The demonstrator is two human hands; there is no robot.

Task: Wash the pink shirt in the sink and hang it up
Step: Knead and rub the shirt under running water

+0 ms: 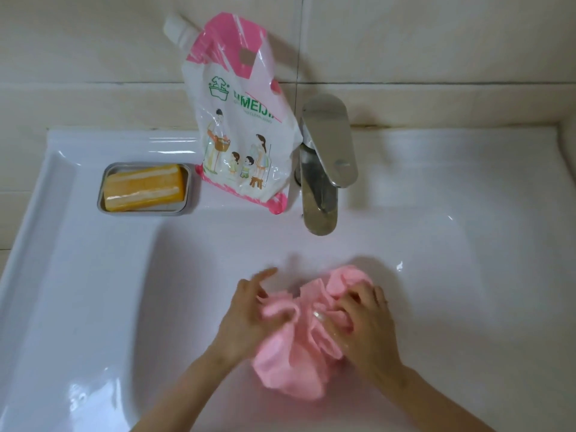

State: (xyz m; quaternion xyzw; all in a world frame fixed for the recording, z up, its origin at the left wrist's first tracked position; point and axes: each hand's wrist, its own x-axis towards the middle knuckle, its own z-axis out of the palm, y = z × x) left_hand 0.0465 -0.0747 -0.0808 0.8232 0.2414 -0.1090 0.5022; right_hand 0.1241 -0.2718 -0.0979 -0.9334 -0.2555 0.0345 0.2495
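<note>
Two hands work one pink shirt (296, 369), bunched in the sink (187, 291) in front of the tap (324, 169). The left hand (255, 310) grips a fold, forefinger pointing out, and the right hand (364, 322) clutches the cloth with curled fingers. Left of the tap are one detergent pouch (240, 120) and one bar of soap (143, 187) in one dish (190, 194).

The shirt (299, 363) bunched between my left grip (249, 313) and right grip (364, 325) is soft pink cloth, matt and rumpled, with one wet glint on it. The sink (93, 291) is glossy white, smooth like glazed ceramic. The tap (324, 163) is shiny metal, its spout dulled by spots. The soap dish (102, 194) is duller grey metal; the soap (143, 191) looks smooth and waxy. The pouch (243, 126) is glossy, crinkled plastic film with a white plastic cap (177, 28). The wall tiles (93, 42) are smooth with faint sheen.
</note>
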